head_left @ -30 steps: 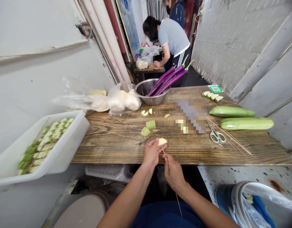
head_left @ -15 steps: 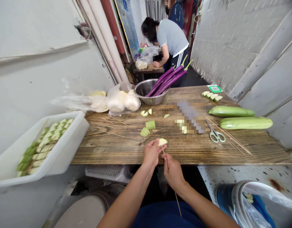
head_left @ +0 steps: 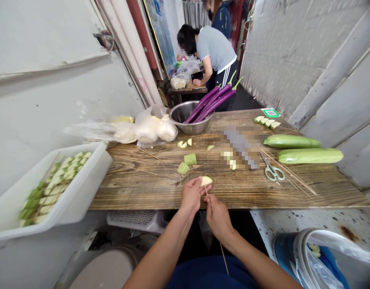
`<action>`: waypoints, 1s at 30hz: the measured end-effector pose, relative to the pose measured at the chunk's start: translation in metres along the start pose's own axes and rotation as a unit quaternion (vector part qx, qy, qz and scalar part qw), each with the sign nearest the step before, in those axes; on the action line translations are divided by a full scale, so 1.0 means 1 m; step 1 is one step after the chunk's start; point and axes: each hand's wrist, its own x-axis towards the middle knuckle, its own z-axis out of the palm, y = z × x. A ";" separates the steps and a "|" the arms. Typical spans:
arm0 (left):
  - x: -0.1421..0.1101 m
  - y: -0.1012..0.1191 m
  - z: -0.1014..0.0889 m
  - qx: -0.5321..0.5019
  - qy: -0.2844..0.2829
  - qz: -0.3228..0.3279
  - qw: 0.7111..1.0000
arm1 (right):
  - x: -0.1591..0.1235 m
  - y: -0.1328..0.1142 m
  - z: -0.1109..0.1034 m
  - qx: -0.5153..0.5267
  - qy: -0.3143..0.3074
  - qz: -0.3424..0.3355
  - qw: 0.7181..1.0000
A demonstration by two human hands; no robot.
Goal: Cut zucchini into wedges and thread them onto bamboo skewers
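Observation:
Between the fingers of my left hand (head_left: 192,195) is a pale half-round zucchini slice (head_left: 206,181), held over the table's front edge. My right hand (head_left: 218,214) is closed around a thin wooden skewer (head_left: 223,257), whose upper end meets the slice from below; whether the tip has gone in I cannot tell. The skewer's lower end hangs over my lap. Just beyond my hands lie zucchini chunks (head_left: 190,159) and a few small slices (head_left: 184,143). To the right rest green-handled scissors (head_left: 274,173) beside loose skewers (head_left: 296,181).
A white tub (head_left: 96,170) of skewered zucchini stands left. Behind are bagged white vegetables (head_left: 156,129) and a steel bowl (head_left: 192,127) with purple eggplants (head_left: 210,103). Two whole zucchini (head_left: 309,155) lie right, a lined bucket (head_left: 302,257) below. A person (head_left: 216,48) bends over a farther table.
My hands keep nearly the same pose, with the slice and skewer still together. The whole view has shifted very slightly.

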 end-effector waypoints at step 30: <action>-0.030 -0.015 0.028 0.061 -0.076 0.042 0.994 | 0.008 0.009 -0.034 0.105 0.055 0.029 0.993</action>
